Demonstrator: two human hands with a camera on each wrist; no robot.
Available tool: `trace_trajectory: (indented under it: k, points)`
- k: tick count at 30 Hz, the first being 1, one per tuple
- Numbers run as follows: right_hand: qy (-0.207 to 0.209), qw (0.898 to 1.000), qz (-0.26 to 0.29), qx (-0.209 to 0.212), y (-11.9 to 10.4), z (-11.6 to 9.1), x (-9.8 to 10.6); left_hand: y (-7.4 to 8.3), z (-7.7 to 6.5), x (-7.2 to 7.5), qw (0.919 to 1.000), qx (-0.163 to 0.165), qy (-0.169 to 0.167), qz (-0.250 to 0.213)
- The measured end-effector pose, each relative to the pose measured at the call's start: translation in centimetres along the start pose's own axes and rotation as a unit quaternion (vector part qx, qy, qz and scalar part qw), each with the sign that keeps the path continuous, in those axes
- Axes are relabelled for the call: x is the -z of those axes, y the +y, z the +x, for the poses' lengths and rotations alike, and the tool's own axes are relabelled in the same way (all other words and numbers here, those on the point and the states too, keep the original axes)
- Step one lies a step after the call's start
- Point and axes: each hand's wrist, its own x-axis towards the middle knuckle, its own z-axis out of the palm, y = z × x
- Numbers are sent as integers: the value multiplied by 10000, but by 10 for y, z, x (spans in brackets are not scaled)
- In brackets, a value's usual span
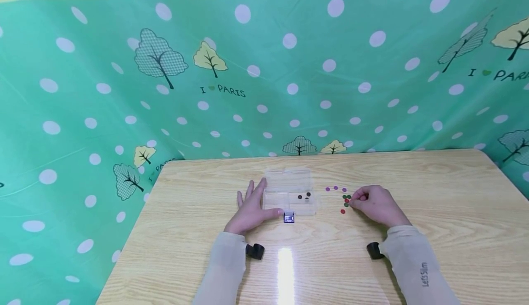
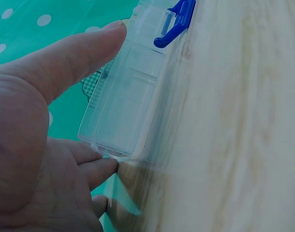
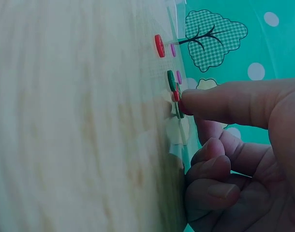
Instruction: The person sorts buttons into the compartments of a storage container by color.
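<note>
Head view: pale wood-grain table [image 1: 173, 250], lower frame. Centre: open clear plastic compartment box [image 1: 276, 199], blue plastic clasp [image 1: 289, 217], dark round discs [image 1: 300, 197] inside. Left hand [image 1: 250, 211], fingers extended, touching the box. Right of centre: purple round discs [image 1: 335, 188], green round discs [image 1: 346, 205]; right hand [image 1: 378, 204] at these.

Left wrist view: box, upper centre; thumb just beside.

Right wrist view: right hand, lower right, pinching one small round red disc [image 3: 187, 107].
</note>
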Motion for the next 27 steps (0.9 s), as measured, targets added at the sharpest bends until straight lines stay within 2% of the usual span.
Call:
trace_trajectory:
  k: [11, 27]
  points:
    - [72, 9999, 120, -7, -1, -2, 0, -1, -2, -1, 10000, 20, 4, 53]
    - [196, 9998, -7, -7, -5, -2, -2, 4, -4, 1, 9999, -6, 12, 160]
